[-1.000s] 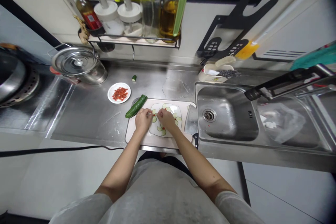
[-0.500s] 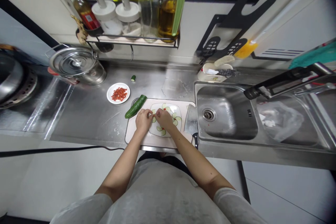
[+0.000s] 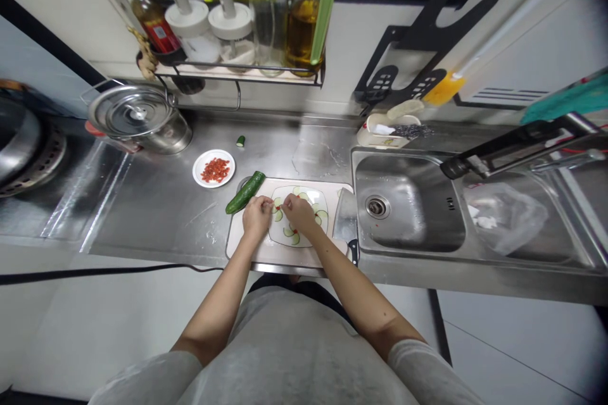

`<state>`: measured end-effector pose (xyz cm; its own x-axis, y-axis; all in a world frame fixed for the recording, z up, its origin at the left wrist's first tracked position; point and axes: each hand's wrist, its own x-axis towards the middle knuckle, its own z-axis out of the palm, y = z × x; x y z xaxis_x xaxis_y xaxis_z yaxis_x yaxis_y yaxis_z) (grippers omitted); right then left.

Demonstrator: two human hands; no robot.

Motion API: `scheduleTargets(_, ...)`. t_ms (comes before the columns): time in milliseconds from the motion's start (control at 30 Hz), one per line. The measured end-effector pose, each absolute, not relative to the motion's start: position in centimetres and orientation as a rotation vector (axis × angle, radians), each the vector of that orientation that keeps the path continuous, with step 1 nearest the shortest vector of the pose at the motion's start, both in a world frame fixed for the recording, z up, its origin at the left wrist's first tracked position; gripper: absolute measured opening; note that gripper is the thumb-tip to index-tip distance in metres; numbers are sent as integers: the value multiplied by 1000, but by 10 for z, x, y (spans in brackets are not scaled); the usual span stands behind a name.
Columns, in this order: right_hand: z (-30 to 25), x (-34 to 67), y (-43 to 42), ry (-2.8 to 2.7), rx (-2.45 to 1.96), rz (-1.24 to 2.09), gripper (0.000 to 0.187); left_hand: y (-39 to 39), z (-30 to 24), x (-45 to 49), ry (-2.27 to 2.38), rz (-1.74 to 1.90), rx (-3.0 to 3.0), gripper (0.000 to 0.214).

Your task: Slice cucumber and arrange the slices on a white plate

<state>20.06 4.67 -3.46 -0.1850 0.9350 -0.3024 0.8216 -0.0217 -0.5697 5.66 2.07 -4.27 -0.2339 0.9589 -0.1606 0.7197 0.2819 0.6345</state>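
A clear-looking square plate (image 3: pixel 277 235) with a dark edge line lies on the pale cutting board (image 3: pixel 266 256). Curved green cucumber slices (image 3: pixel 322 218) and small red pieces are arranged on it. Over the plate's left side, my left hand (image 3: pixel 256 216) has its fingertips pinched; whatever is between them is too small to name. Facing it, my right hand (image 3: pixel 299 214) is also closed at the fingertips, its contents hidden. A red piece on slices shows between the hands. Beside my left hand lies a whole-looking cucumber (image 3: pixel 246 193), partly over the board's edge.
A cleaver (image 3: pixel 345 216) rests at the board's right edge, next to the sink (image 3: pixel 411 202). On the steel counter stand a white dish (image 3: pixel 197 178) of chopped red pieces, a cucumber end (image 3: pixel 240 141) and a lidded pot (image 3: pixel 173 133). A bottle rack (image 3: pixel 247 74) overhangs the back.
My hands have drawn slightly apart, the left one shifting a little left. A red piece now shows between them on the plate's left side.
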Motion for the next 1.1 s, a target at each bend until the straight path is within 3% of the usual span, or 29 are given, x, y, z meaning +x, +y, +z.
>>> scheduleTargets(267, -6, 241, 47, -1884, -1915, 945, 18, 5, -45, 40, 2039, 693, 1386, 24)
scheduleTargets(433, -1, 295, 21, -1776, -2162, 788, 21, -25, -48, 31, 1921, 711, 1273, 33)
scheduleTargets(767, -24, 301, -40, -1700, -2254, 1112, 28, -47, -59, 45, 1678, 775, 1076, 42)
scheduleTargets(1100, -43, 292, -40, -1479, -2194, 1122, 18, -39, -64, 52, 1674, 745, 1048, 40)
